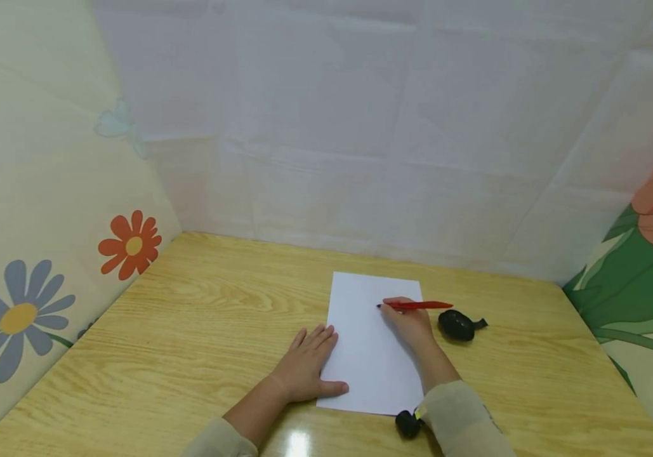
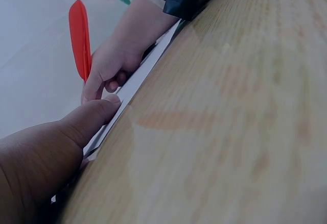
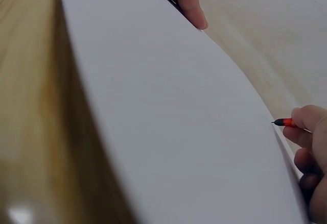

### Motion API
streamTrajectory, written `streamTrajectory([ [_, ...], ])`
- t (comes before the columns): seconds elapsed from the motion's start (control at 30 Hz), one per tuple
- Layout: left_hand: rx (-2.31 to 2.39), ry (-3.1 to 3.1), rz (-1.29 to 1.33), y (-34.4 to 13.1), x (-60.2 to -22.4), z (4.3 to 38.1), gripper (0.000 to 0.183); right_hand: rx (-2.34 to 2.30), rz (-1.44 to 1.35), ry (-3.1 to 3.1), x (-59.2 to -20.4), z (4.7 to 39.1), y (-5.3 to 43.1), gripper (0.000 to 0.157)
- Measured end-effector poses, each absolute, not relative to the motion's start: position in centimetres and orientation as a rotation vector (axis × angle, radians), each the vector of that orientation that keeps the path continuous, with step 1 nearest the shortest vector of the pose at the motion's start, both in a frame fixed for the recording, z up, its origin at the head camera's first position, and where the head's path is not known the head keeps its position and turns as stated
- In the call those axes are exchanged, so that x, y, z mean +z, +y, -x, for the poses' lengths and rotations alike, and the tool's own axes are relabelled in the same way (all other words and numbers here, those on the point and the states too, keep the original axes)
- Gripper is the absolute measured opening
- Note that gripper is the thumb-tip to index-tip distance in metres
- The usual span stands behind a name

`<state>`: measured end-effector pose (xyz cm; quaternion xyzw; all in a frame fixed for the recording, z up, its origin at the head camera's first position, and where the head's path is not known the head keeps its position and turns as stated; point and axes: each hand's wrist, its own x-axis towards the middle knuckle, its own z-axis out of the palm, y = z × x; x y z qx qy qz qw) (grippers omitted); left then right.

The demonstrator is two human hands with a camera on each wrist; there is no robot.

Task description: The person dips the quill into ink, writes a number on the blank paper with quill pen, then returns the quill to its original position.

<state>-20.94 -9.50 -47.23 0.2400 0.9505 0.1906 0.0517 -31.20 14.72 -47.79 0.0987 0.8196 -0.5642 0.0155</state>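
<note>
A white sheet of paper (image 1: 369, 362) lies on the wooden table. My right hand (image 1: 414, 327) pinches a slim red pen (image 1: 426, 305) near its black tip, over the upper right part of the sheet. In the right wrist view, the tip of the pen (image 3: 284, 122) is right at the paper's surface. The red body of the pen (image 2: 79, 38) rises broad and tapered in the left wrist view. My left hand (image 1: 306, 368) rests flat at the sheet's left edge, fingers straight and spread, thumb over the lower left corner.
Just right of the paper sits a glossy black rounded object (image 1: 456, 325) with a short stem. A small black device (image 1: 408, 424) is at the right sleeve's cuff. Pale cloth (image 1: 360, 139) hangs behind the wooden table (image 1: 212, 317), with flower-printed panels (image 1: 46, 190) at the sides.
</note>
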Motion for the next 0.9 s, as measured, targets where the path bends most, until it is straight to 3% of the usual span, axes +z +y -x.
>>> streamTrajectory([
  [0.9, 0.570, 2.896, -0.717, -9.39, -47.36, 20.91, 0.099, -1.662, -0.213, 2.616, -47.84, 30.80, 14.76, 0.027],
])
